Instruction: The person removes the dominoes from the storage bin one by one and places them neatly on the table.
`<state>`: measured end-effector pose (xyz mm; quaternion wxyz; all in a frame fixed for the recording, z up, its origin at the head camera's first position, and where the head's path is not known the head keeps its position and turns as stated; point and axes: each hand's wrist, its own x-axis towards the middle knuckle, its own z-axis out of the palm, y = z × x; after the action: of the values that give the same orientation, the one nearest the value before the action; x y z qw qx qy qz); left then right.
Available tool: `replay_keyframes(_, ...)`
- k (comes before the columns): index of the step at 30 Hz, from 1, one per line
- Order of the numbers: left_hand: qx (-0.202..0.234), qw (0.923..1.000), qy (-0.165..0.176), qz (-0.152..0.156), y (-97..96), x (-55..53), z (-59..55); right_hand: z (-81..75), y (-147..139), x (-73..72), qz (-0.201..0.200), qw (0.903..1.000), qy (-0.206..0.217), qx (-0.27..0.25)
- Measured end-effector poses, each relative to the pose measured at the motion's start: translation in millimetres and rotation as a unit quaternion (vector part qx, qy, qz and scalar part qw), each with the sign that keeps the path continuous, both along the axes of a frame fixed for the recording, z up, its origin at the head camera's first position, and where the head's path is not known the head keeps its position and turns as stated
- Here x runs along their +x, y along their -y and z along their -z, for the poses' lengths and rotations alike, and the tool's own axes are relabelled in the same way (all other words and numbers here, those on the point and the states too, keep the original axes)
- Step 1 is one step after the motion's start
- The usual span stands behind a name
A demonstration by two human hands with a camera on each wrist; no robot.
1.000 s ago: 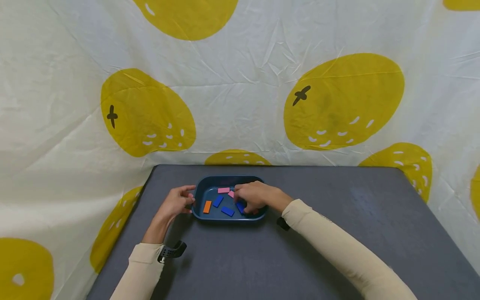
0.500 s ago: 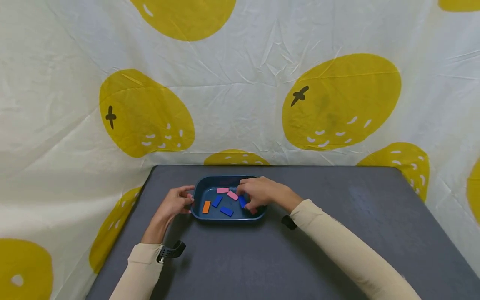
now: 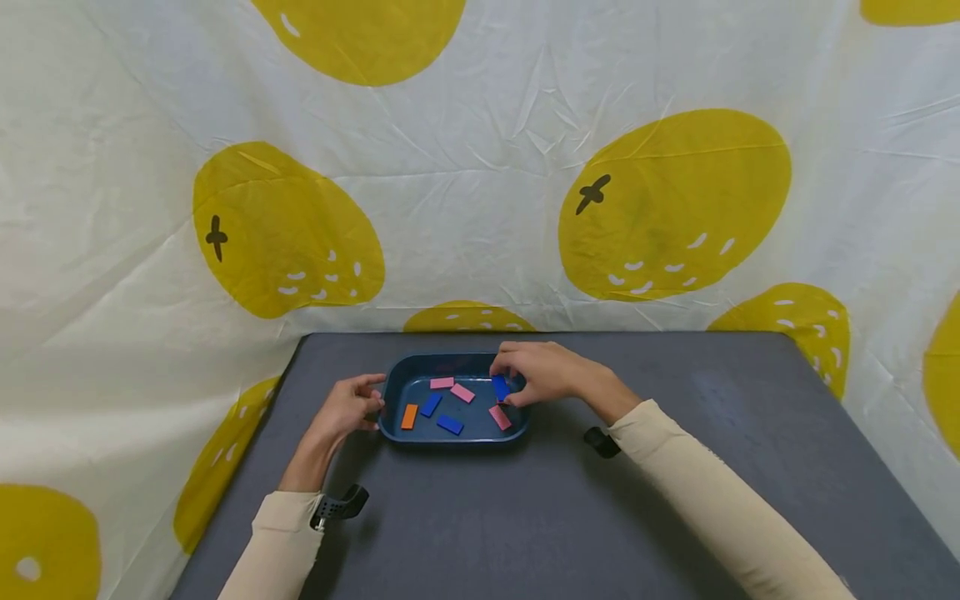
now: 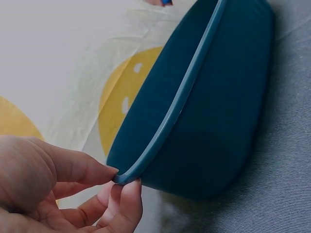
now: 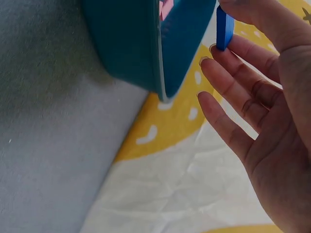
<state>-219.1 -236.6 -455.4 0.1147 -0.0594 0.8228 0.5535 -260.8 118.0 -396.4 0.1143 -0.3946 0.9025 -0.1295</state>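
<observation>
My left hand (image 3: 347, 408) pinches the left rim of a dark teal plastic tray (image 3: 453, 441), thumb on one side and fingers on the other in the left wrist view. Over the tray's right end, my right hand (image 3: 551, 372) holds a small flat blue block (image 5: 224, 28) between thumb and fingertips, lifted above the rim. The remaining fingers of that hand are spread loosely. On the tray floor lie a pink block (image 3: 500, 417) under the right hand, two more pink blocks, two blue blocks (image 3: 450, 425) and an orange block (image 3: 408, 417).
The tray stands near the back of a dark grey table (image 3: 480, 517). Behind it hangs a white cloth (image 3: 465, 233) printed with yellow fruit. Black bands (image 3: 341, 505) are worn on both wrists.
My right hand has risen from the tray's right side and shifted right, lifting the blue block. The pink block beneath is now in full view. My left hand keeps its hold on the rim.
</observation>
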Motion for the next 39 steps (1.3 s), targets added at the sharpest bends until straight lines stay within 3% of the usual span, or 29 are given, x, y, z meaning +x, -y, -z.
replay_keyframes(16,0.003,0.9999,-0.014,0.002,2.4,4.4,3.3,1.9,-46.4,7.7,0.044,0.9986,-0.013,-0.028)
replay_keyframes(39,0.01,0.9999,-0.006,0.002,3.0,3.2,3.3,48.3,-81.6,5.2,0.075,0.996,-0.032,-0.036)
